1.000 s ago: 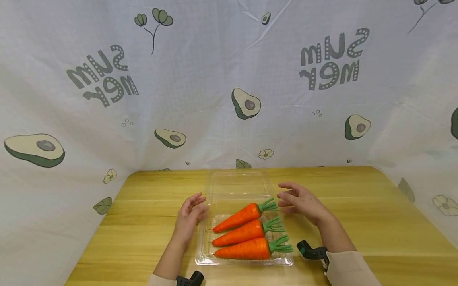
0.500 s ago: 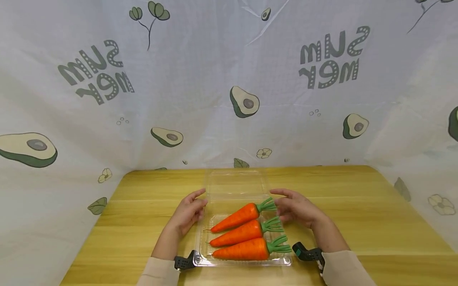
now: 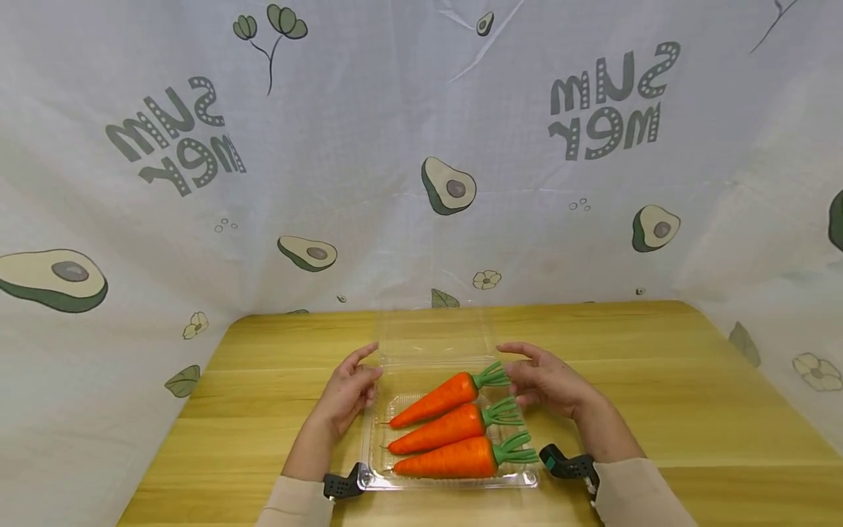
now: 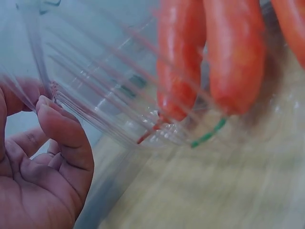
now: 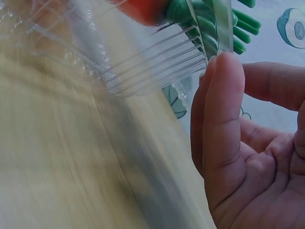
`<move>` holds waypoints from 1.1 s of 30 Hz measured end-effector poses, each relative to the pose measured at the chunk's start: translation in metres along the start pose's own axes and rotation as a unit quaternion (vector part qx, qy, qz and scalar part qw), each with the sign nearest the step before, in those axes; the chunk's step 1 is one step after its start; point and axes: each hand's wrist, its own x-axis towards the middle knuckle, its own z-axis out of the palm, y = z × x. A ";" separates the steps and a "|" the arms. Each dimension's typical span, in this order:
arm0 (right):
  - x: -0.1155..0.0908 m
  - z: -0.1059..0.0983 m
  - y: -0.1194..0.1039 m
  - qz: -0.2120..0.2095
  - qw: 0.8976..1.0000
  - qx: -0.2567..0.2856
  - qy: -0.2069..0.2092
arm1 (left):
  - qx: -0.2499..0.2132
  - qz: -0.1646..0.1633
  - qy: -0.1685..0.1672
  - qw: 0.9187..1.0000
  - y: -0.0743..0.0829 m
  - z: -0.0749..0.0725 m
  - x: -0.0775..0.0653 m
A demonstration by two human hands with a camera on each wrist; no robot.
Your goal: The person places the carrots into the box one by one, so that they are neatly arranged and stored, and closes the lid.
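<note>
The left hand (image 3: 345, 395) and the right hand (image 3: 549, 386), apart from each other, pinched opposite side edges of a clear plastic box (image 3: 454, 484) at the wooden table (image 3: 658, 410). Three orange carrots (image 3: 441, 434) lay side by side in the box, green tops rightward, its lid (image 3: 435, 333) open beyond them, before a printed curtain (image 3: 369, 132).

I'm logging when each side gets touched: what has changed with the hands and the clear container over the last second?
The right hand has moved inward, to the left. It and the left hand now pinch the side edges of the clear container; a second ago neither seemed to hold it. The three carrots stayed inside, and the lid stayed open.
</note>
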 end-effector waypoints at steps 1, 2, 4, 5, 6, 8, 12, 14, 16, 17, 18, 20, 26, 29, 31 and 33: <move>0.000 0.000 0.000 -0.002 1.000 0.000 -0.001 | 0.002 0.002 0.002 1.000 0.000 0.000 0.000; 0.000 0.000 0.001 -0.005 1.000 0.001 -0.001 | 0.004 0.003 0.003 1.000 0.000 0.000 0.000; 0.000 -0.001 0.001 -0.008 1.000 0.001 -0.003 | 0.007 0.003 0.006 1.000 0.000 0.001 0.000; 0.000 -0.001 0.001 -0.010 1.000 0.002 -0.005 | 0.009 0.002 0.007 1.000 0.001 0.001 0.000; 0.000 -0.001 0.001 -0.011 1.000 0.003 -0.006 | 0.009 0.001 0.007 1.000 0.001 0.001 0.000; 0.000 -0.001 0.002 -0.014 1.000 0.007 -0.008 | 0.013 0.002 0.010 1.000 0.001 0.002 -0.001; 0.000 -0.001 0.001 -0.021 1.000 0.015 -0.006 | 0.015 0.010 0.019 1.000 0.002 0.003 -0.001; 0.000 -0.001 0.001 -0.025 1.000 0.017 -0.002 | 0.014 0.018 0.025 0.999 0.002 0.004 0.000; 0.001 -0.001 0.001 -0.028 0.999 0.018 0.004 | 0.014 0.026 0.032 0.999 0.002 0.005 0.000; 0.001 0.000 0.001 -0.029 0.999 0.018 0.007 | 0.014 0.030 0.035 0.999 0.002 0.005 0.001; 0.002 0.000 0.001 -0.031 0.999 0.018 0.010 | 0.015 0.034 0.037 0.999 0.002 0.006 0.001; 0.003 0.000 0.001 -0.034 0.999 0.015 0.018 | 0.018 0.041 0.041 0.998 0.001 0.007 0.001; 0.004 0.003 0.000 -0.035 0.998 -0.001 0.052 | 0.022 0.058 0.066 0.996 0.000 0.009 0.004; 0.005 0.004 0.001 -0.033 0.997 -0.008 0.067 | 0.020 0.066 0.080 0.994 -0.001 0.010 0.004; 0.006 0.005 0.001 -0.034 0.997 -0.013 0.074 | 0.018 0.070 0.090 0.993 -0.001 0.011 0.005; 0.006 0.005 0.001 -0.035 0.996 -0.015 0.081 | 0.016 0.073 0.098 0.992 -0.002 0.012 0.005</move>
